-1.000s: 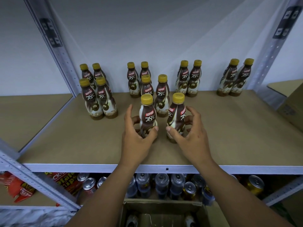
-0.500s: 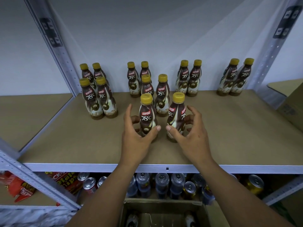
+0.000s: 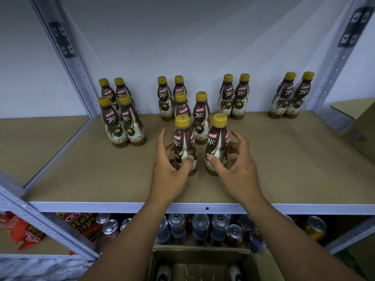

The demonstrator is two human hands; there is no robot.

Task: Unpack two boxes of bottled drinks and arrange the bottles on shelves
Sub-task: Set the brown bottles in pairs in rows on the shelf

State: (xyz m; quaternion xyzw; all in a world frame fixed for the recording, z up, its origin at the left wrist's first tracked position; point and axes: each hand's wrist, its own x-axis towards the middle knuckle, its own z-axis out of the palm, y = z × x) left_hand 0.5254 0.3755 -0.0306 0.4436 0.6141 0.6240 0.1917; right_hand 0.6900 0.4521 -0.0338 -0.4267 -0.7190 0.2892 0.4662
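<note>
While two bottles stand upright side by side at the centre of the frame, near the front of the shelf (image 3: pixel 284 159), each hand wraps one. The left hand (image 3: pixel 169 171) curls round the left front bottle (image 3: pixel 183 142), thumb tip on its label, fingers behind. The right hand (image 3: pixel 237 169) cups the right front bottle (image 3: pixel 217 142), thumb on the label, middle fingers at its side, index finger lifted clear. Other bottles (image 3: pixel 237 98) stand in pairs toward the back wall. Cans (image 3: pixel 199 226) fill the level below; an open box (image 3: pixel 200 252) sits at bottom centre.
</note>
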